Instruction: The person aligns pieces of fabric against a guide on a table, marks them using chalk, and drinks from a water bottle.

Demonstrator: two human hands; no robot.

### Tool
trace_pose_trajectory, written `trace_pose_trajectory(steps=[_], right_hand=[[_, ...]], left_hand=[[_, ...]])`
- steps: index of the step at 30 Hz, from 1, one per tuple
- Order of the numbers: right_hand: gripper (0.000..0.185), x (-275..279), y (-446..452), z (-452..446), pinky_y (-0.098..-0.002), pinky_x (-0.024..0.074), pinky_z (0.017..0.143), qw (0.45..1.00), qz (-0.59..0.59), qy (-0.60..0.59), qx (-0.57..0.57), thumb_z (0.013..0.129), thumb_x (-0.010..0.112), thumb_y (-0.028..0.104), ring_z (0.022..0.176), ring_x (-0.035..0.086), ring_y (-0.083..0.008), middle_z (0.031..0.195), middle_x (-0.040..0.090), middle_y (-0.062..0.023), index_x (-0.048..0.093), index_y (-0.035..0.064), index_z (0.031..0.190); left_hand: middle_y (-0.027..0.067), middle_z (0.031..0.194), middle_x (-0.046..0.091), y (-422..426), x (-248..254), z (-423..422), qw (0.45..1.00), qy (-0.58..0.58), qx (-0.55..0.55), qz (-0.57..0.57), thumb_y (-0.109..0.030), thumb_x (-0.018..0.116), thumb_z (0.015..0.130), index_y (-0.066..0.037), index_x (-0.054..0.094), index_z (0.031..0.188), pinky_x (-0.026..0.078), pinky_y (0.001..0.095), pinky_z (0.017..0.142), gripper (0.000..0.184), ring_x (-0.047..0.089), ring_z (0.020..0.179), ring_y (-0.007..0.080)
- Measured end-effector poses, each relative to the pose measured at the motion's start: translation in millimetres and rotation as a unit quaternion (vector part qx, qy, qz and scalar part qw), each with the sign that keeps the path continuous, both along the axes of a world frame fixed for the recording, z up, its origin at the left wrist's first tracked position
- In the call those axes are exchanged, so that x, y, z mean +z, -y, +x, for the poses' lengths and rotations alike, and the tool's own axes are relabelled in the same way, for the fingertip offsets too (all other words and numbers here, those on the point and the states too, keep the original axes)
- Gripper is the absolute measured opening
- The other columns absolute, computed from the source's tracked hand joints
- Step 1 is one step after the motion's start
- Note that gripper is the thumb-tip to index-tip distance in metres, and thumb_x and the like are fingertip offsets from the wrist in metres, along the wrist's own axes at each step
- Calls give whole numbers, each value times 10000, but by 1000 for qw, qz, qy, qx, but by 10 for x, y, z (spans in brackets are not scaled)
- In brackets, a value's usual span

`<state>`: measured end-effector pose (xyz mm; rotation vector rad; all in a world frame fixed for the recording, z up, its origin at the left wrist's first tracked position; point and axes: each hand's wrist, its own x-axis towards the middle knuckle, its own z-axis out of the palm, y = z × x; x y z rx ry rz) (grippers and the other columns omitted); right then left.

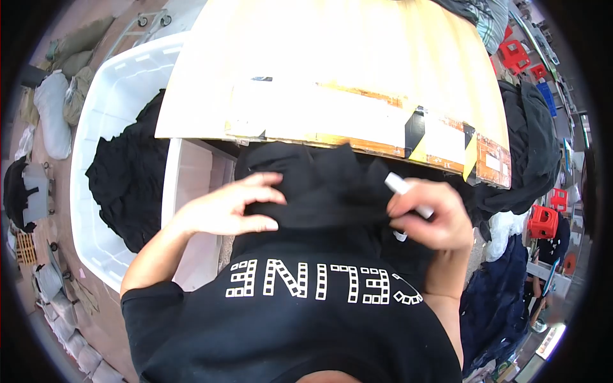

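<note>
Black cloth lies bunched across my lap, just below the table's front edge. My left hand rests at its left side, thumb and fingers apart and the fingertips touching the fabric. On the right, my right hand is closed around a short white stick-like tool; one end points up and left out of the fist, and its exact kind cannot be made out. The right hand is slightly blurred and close to the cloth's right edge.
A pale wooden table with worn tape along its edge spans the front. At left stands a white plastic tub with black garments. Dark cloth hangs at right, near red stools.
</note>
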<state>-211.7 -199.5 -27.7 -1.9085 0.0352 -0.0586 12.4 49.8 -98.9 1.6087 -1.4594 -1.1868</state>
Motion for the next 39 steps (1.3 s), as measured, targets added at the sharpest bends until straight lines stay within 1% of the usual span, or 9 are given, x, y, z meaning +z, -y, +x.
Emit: trace_pose_trajectory(steps=[6,16,20,23,26,31,33,35,39], right_hand=[[184,-204,-72,-104,-306,459,588,991,-50,-70,105,681,648,-18,691,584,-243,766,600,-84,604,31,853],[186,-235,-21,-88,-300,468,584,985,-31,-110,127,700,652,6,676,599,-210,778,614,-71,597,34,876],[161,-295,-10,-42,-278,475,585,985,3,-114,125,734,641,24,673,618,-183,765,622,-64,592,32,887],[152,-366,-34,-27,-275,485,600,985,30,-123,122,751,636,36,685,631,-176,754,628,-61,591,34,896],[143,-394,3,11,-277,491,617,985,44,-117,122,778,638,59,700,639,-169,766,639,-66,591,42,911],[121,-386,79,8,-238,481,680,994,87,-57,29,825,629,49,759,612,-112,835,644,-53,585,15,933],[119,-471,84,62,-232,479,691,990,130,-5,-56,834,606,19,790,601,-107,869,638,-58,570,25,947],[103,-584,124,257,-251,496,690,970,213,58,-104,851,572,-4,790,608,-146,859,623,-88,553,29,947],[88,-790,46,813,-268,510,694,931,339,69,-112,889,543,45,797,615,-172,855,610,-102,528,26,974]], left_hand=[[102,1065,597,70,-593,-409,931,-221,257,133,-233,601,887,46,512,1192,442,251,847,423,552,963,118],[-34,635,543,443,-556,-488,899,-354,166,197,-190,663,840,16,611,900,412,197,554,221,472,571,33],[110,781,614,398,-296,-573,973,173,154,22,-157,666,784,-51,492,1144,466,370,676,414,608,688,254],[93,865,564,510,-228,-605,947,318,40,-27,-228,713,704,-114,452,1230,413,392,785,598,577,798,274],[85,890,507,615,-344,-690,917,377,26,-128,-167,688,708,-114,602,1006,349,444,846,315,522,866,254],[69,849,525,679,-362,-607,938,214,44,-269,-62,626,759,-56,589,878,393,352,787,124,523,815,222],[12,809,541,612,-458,-600,983,-69,134,-105,-31,570,835,-57,571,879,414,248,703,52,529,780,134],[-64,818,552,613,-348,-582,854,-438,268,86,-72,526,912,-73,574,923,402,180,689,50,497,774,19],[-55,950,577,609,79,-517,831,-416,255,265,-185,556,919,-70,587,1108,379,164,782,224,473,870,11]])
